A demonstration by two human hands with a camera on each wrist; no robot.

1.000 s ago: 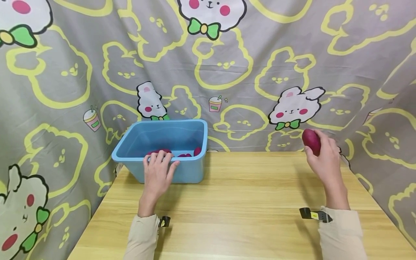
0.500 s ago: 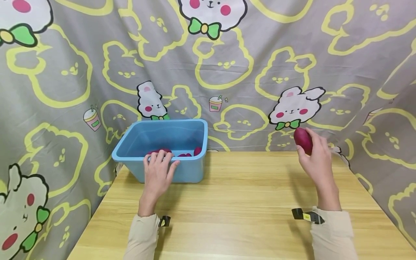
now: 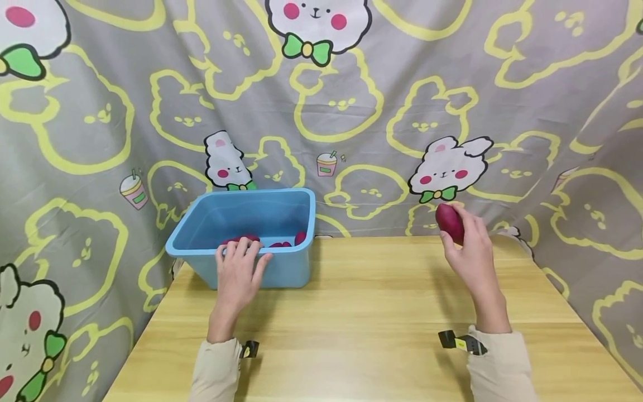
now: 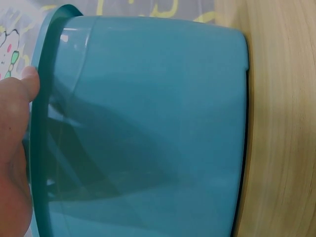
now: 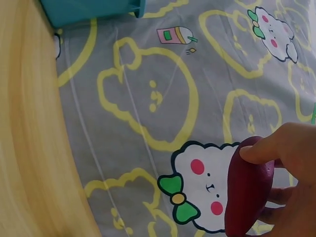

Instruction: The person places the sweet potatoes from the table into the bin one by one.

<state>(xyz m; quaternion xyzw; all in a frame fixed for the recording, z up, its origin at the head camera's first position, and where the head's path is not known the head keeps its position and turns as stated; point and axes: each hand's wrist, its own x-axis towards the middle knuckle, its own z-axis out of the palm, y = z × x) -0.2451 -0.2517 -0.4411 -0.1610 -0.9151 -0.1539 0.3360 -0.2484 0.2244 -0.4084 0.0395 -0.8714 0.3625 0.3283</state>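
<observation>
My right hand [image 3: 472, 257] holds a dark purple-red sweet potato [image 3: 449, 223] in the air above the right part of the table. In the right wrist view the thumb presses one side of the sweet potato [image 5: 247, 192], with fingers behind it. At the left stands a blue plastic tub [image 3: 288, 271], its outer wall [image 4: 143, 113] filling most of the left wrist view. My left hand [image 3: 236, 279] grips the tub's near rim, fingers hooked over it. Several similar sweet potatoes [image 3: 300, 238] lie inside the tub, partly hidden by the rim and the left hand.
The wooden table [image 3: 361, 312] carries the tub near its back left edge. A grey patterned curtain [image 3: 361, 111] hangs close behind the table and along both sides. Each wrist wears a strapped camera, such as the right one [image 3: 462, 341].
My right hand has moved left with the sweet potato, toward the tub. The left hand has stayed on the rim. The head view has shifted slightly.
</observation>
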